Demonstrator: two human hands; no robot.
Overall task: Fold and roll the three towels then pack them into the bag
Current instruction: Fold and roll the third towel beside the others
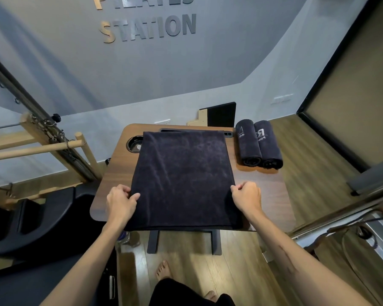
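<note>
Towel (181, 177) pinched by both hands (edges, seemingly layered).

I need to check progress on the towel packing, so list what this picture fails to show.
Head view only:
- Bag: not in the frame.
- Flat towel: layers hidden beneath its top face; the left hand and right hand cover its edges.
- Rolled towels: embroidered lettering too small and curled away.
- Table: top slot partly covered by towel.
- Wall sign: upper word cut off.

The wall (142, 69) carries raised letters (148, 28) reading "STATION" under a cut-off word
</note>
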